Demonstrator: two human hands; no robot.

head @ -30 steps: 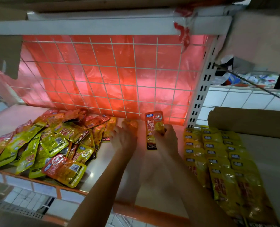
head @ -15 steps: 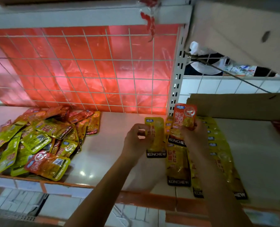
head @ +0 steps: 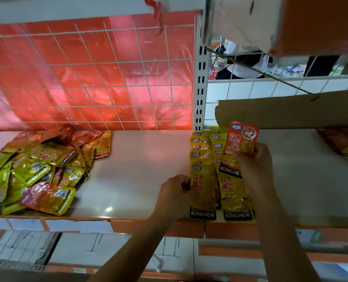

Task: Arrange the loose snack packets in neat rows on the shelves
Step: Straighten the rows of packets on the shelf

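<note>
right hand (head: 254,169) grips one orange packet (head: 241,139) | left hand (head: 175,192) fingers (head: 184,180) pinch one yellow packet (head: 202,192) | rows (head: 201,155): seemingly two

Orange packet (head: 241,139) in right grip (head: 254,167) over two yellow rows (head: 203,157); left grip (head: 175,194) on front-left packet (head: 204,192); loose pile (head: 39,169) leftward.

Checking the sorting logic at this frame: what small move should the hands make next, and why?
Probably the right hand should lay its orange packet on the bare shelf to the right of the yellow rows, starting a separate row. The packet is held above all-yellow rows, while the left hand grips the front yellow packet, which lies in line.
</note>
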